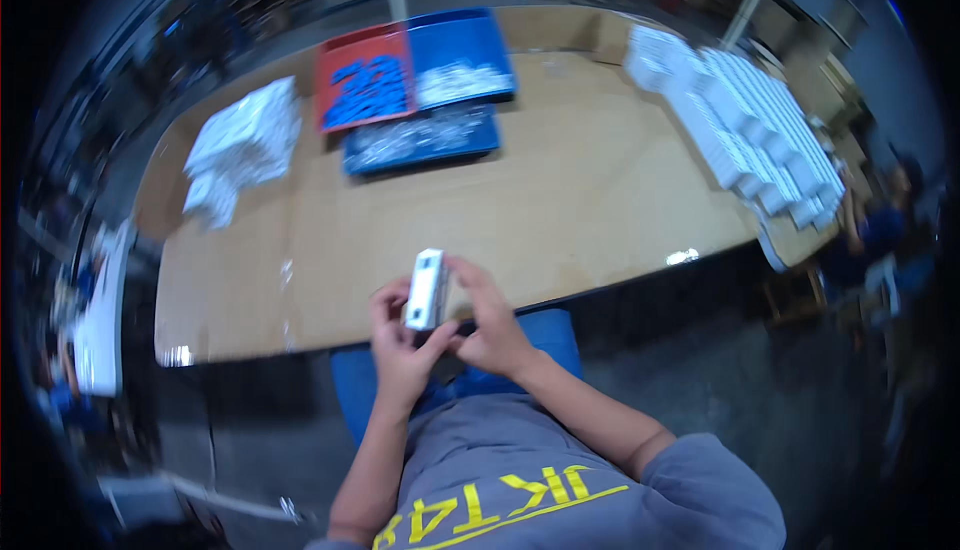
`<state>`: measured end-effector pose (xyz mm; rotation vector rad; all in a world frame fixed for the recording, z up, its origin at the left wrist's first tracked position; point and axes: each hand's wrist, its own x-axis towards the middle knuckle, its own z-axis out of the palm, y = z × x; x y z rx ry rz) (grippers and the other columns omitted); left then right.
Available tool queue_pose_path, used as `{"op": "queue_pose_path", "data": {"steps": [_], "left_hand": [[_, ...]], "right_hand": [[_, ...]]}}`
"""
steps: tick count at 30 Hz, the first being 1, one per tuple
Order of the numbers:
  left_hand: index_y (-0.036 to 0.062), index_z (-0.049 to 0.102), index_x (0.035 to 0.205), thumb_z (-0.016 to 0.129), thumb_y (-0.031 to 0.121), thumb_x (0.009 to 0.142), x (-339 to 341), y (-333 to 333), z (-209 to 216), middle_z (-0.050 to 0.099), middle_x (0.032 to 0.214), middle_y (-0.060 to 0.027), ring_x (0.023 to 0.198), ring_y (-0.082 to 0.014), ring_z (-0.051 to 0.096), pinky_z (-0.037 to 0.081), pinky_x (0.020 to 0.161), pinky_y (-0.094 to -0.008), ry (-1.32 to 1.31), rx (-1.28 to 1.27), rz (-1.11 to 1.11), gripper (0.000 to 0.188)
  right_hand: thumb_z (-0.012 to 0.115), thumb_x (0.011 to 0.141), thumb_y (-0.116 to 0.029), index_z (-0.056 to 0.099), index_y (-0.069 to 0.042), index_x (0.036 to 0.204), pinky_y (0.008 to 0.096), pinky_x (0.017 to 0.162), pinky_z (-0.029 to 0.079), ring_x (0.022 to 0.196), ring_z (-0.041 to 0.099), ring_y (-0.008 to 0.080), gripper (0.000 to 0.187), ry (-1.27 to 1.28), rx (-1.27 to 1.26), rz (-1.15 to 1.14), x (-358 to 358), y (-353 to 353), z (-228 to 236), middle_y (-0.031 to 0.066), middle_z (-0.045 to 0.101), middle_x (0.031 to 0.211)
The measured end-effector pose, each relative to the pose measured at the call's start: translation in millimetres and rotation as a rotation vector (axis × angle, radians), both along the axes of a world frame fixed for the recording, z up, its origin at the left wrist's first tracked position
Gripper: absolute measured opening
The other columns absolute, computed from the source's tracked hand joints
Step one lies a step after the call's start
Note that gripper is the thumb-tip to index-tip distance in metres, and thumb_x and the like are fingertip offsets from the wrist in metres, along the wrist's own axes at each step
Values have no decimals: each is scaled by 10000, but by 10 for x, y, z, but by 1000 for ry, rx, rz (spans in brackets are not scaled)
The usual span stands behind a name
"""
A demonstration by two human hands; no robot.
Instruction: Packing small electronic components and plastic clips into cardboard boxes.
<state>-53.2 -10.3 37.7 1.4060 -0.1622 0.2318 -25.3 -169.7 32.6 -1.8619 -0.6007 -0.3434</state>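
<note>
A small, narrow white box (427, 290) with dark marks on its face is held upright above the table's near edge. My left hand (400, 340) is closed round its left and lower side, with the thumb near the bottom end. From the other side my right hand (488, 325) grips it, its fingers along the right edge and partly hidden behind the box.
Across the wooden table (600, 190) stand a red tray (355, 45) of blue parts, a blue tray (455, 35) of small white pieces and a lower blue tray (425, 160) of clear plastic pieces. White flat packs (245, 130) lie left; rows of white boxes (740, 120) stand right.
</note>
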Motion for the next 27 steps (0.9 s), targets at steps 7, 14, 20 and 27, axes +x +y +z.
{"op": "queue_pose_path", "data": {"steps": [7,14,20,27], "left_hand": [[9,433,1410,653,286,1033,209,-36,-328,560,1369,-184,1218,-280,623,492,1068,-399,136,25,-128,518],[-18,490,1338,604,134,1043,463,-301,-529,627,1244,-186,1025,-218,688,538,946,-334,257,170,-136,351],[-21,522,1269,590,77,1041,769,-648,-589,644,1146,-161,978,-200,671,569,913,-351,229,167,-175,257],[-29,550,1197,563,87,1066,997,-819,-896,628,1072,-117,978,-170,632,560,908,-348,149,227,-74,176]], "right_hand": [[777,856,-95,272,-77,1639,409,1120,461,1346,538,287,932,505,448,92,276,-812,-280,175,507,1492],[544,1059,-316,492,-8,1434,387,1061,513,1257,625,210,488,474,1260,-383,824,-2502,-660,88,621,1331],[557,1061,-370,670,62,1188,336,835,510,953,670,165,464,128,738,-1228,1384,-4497,-498,88,717,1050],[684,893,-292,724,80,1090,407,813,547,920,732,289,423,-11,626,-1584,2197,-6540,-306,219,759,968]]}}
